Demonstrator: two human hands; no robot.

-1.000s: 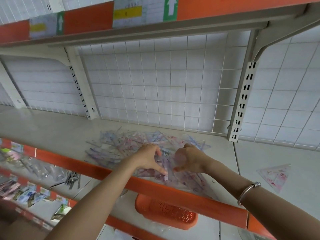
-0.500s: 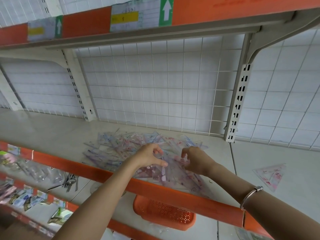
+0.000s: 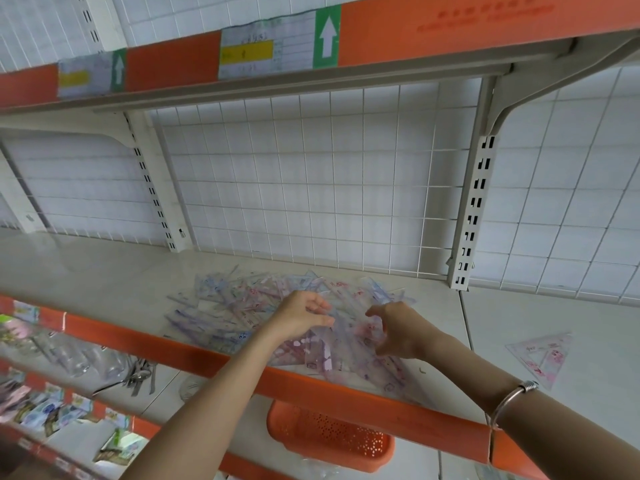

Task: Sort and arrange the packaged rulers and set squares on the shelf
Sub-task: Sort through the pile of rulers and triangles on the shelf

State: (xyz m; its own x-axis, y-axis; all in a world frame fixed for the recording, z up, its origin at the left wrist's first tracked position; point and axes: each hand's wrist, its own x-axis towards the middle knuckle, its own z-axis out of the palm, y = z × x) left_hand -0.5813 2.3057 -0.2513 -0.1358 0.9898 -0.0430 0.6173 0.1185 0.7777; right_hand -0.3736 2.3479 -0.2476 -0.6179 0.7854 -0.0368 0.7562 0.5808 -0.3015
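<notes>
Left hand, right hand half-curled over ruler pile at 6 o'clock, grip unclear. Light, slick packs: pinch edges.

orange basket | metal cutlery left of basket | price label above

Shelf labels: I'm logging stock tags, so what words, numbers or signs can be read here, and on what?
White up arrow on green: large price label.
White up arrow on green: small price label, further left.
Figures on both labels: blurred, unreadable.
Lettering on the orange rail: too faint.
Print on the packaged rulers: too small.
</notes>
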